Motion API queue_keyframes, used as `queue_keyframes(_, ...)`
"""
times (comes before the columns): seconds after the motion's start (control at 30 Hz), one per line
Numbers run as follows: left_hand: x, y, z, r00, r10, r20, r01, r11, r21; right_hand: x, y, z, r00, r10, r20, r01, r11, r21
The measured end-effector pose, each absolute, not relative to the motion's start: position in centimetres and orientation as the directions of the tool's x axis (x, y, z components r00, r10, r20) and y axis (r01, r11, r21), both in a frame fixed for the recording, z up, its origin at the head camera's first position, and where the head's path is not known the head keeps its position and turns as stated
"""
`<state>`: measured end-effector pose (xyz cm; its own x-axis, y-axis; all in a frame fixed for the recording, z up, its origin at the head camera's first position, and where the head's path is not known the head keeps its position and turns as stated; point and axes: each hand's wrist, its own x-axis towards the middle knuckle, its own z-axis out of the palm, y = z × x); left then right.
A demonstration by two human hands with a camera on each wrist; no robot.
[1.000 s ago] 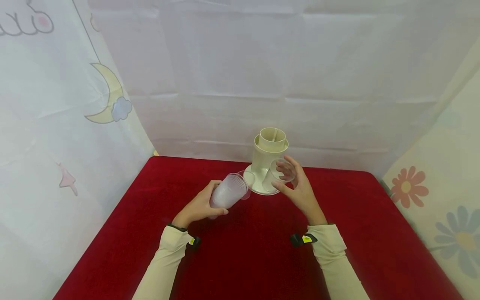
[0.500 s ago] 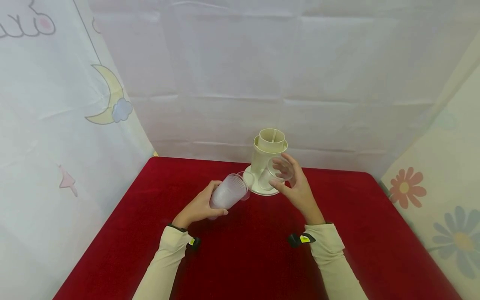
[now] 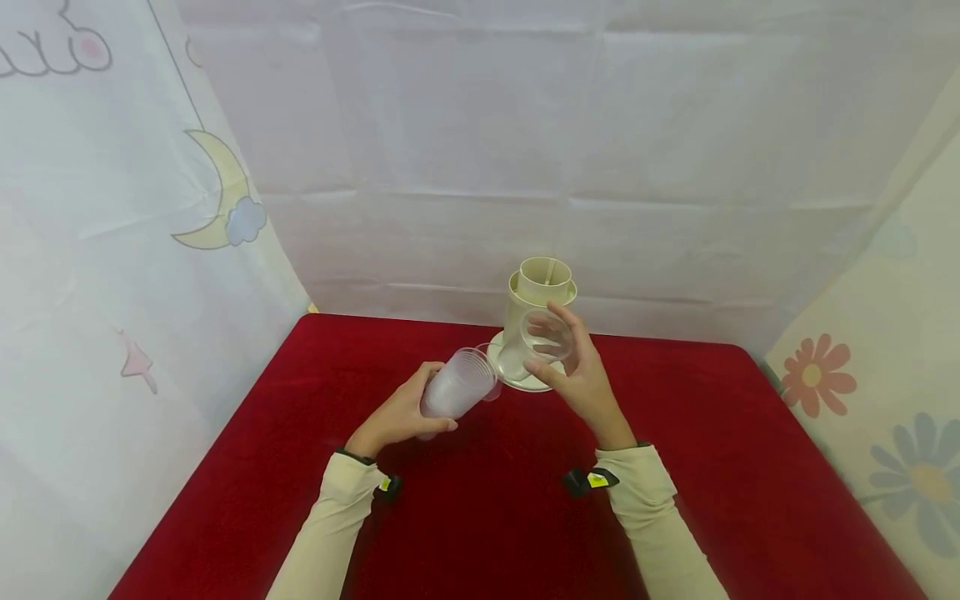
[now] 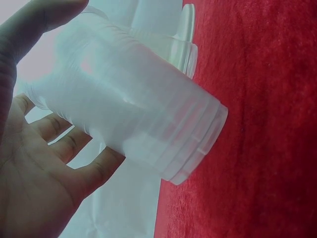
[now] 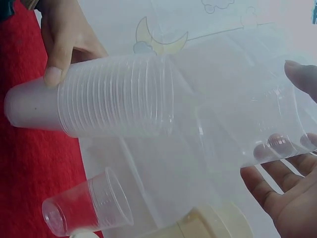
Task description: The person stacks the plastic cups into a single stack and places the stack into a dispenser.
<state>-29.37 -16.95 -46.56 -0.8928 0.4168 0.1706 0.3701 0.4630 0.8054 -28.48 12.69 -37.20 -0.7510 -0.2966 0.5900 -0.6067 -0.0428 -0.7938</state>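
Note:
My left hand (image 3: 393,412) grips a tilted stack of clear plastic cups (image 3: 457,385), thumb on the near side. The stack's rims face up and right in the head view. In my right hand (image 3: 588,383) is a single clear plastic cup (image 5: 257,114), held between thumb and fingers, its base end angled toward the stack's open end. A gap shows between them in the head view. Another clear cup (image 5: 89,201) stands behind the stack on the table, partly hidden in the head view. Just behind the hands rises a cream two-tiered cylinder (image 3: 543,287) on a round base.
A red cloth (image 3: 495,517) covers the table. White sheeting (image 3: 450,167) hangs along the back, with printed sheets at both sides. Black straps with small devices (image 3: 581,482) sit at both wrists.
My right hand has moved left with its cup, closer to the stack and now overlapping the cream cylinder more. The left hand and its stack have stayed almost still.

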Motion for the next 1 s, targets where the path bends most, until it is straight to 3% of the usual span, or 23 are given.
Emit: queue_keyframes(1.0, -29.1, -16.8, -46.2, -0.88, 0.434, 0.193, 0.394, 0.441, 0.806, -28.7, 9.1, -38.2, -0.694, -0.386, 0.607, -0.613, -0.125, -0.78)
